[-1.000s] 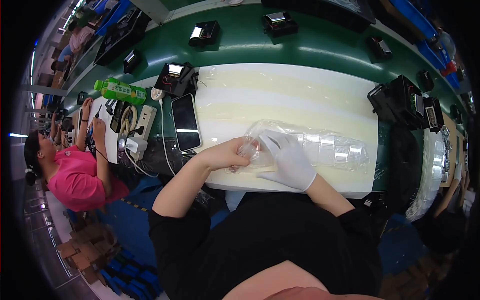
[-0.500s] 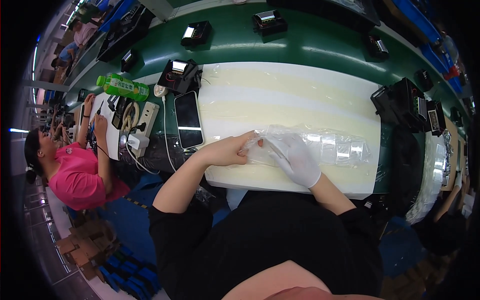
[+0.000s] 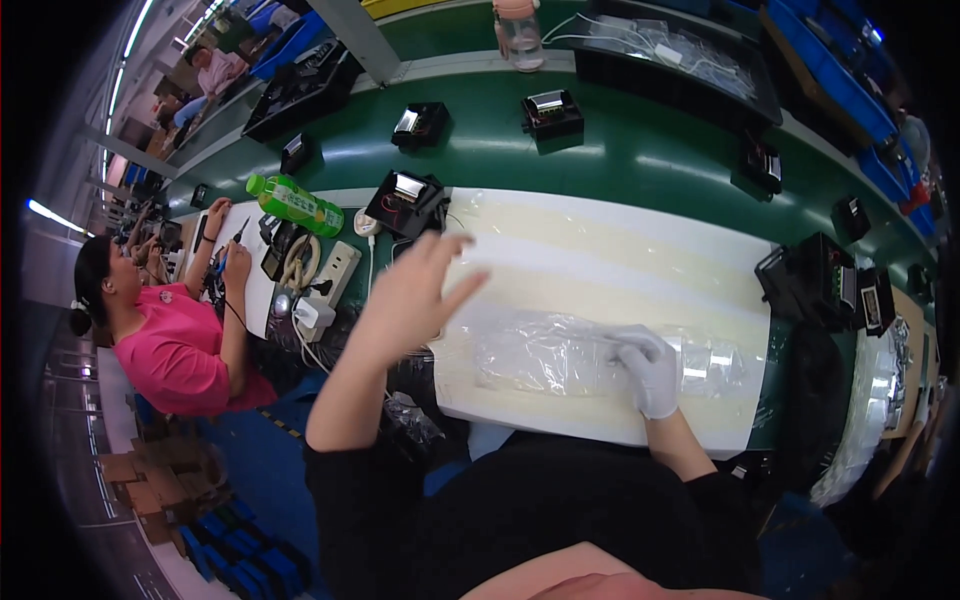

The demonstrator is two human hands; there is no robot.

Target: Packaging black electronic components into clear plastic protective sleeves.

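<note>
Raised over the left edge of the white work surface (image 3: 610, 245), my bare left hand (image 3: 412, 300) is empty, with its thumb and fingers apart. It hides most of a phone and is nearest to a black device (image 3: 405, 196) with a silver part and thin red wires. My right hand (image 3: 650, 372), in a white glove, has its fingers curled and pinched on a clear plastic bag (image 3: 545, 350). The bag lies long and flat across the surface, to both sides of the glove. Shiny pale pieces (image 3: 715, 362) show at its right end.
A green drink bottle (image 3: 298, 207), a power strip (image 3: 338, 275) and cables stand at the left. More black devices (image 3: 552, 115) line the green bench, and others (image 3: 825, 280) sit at the right. A person in a pink shirt (image 3: 185, 345) works at the left.
My left hand has let go of the bag and moved up and left, opening its fingers. The bag now lies spread out. The view has shifted, showing more of the far bench.
</note>
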